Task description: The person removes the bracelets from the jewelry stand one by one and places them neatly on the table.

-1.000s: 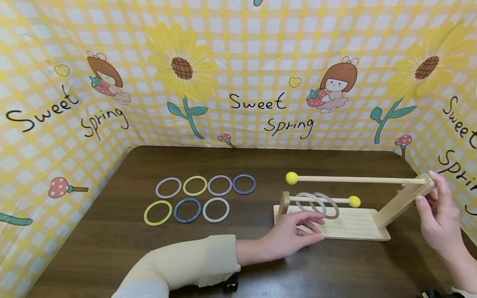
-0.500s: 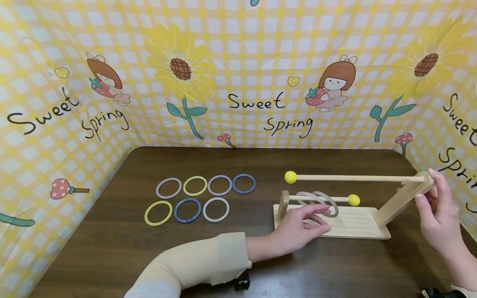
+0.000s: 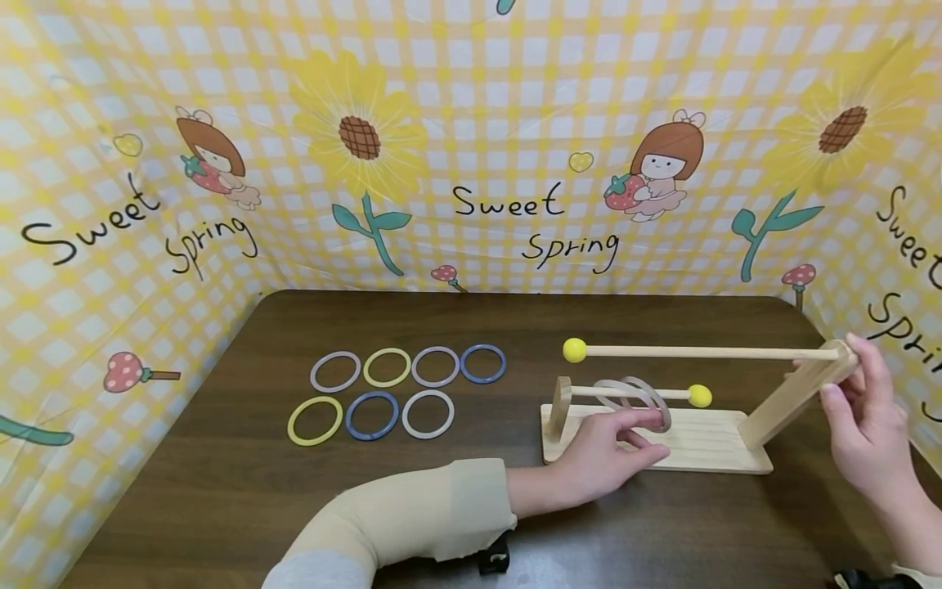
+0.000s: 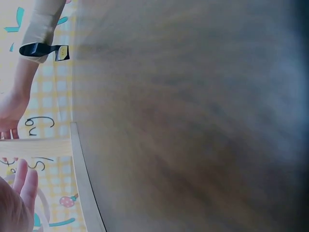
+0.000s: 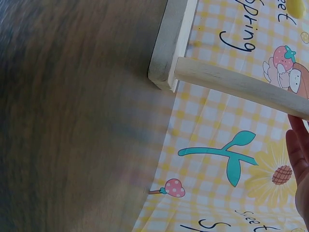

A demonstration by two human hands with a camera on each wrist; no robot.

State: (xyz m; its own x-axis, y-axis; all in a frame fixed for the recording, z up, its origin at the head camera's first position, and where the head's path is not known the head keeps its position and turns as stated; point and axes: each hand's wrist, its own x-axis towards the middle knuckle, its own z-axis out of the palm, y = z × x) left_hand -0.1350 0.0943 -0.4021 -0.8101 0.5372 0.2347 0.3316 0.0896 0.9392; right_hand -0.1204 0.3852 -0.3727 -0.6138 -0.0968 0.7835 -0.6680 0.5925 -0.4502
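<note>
A wooden stand (image 3: 714, 442) has a long upper rod (image 3: 699, 352) and a shorter lower rod (image 3: 673, 394), each tipped with a yellow ball. Two pale translucent rings (image 3: 665, 409) hang around the lower rod, leaning against each other. My left hand (image 3: 611, 454) is at them, its fingers nearly straight and touching the rings from the left; the exact contact is partly hidden. In the left wrist view, these fingers (image 4: 29, 186) extend beside a ring (image 4: 44, 203). My right hand (image 3: 872, 433) grips the top of the slanted upright (image 3: 787, 401) between thumb and fingers.
Left of the stand, several rings lie flat in two rows, among them a yellow ring (image 3: 314, 444), a blue ring (image 3: 371, 438) and a white ring (image 3: 428, 438). The dark wooden table (image 3: 221, 491) ends at a checked cloth backdrop (image 3: 500, 123).
My left hand has slid rightward along the lower rod, and the left ring has moved closer to the right one. The right hand keeps its hold on the upright.
</note>
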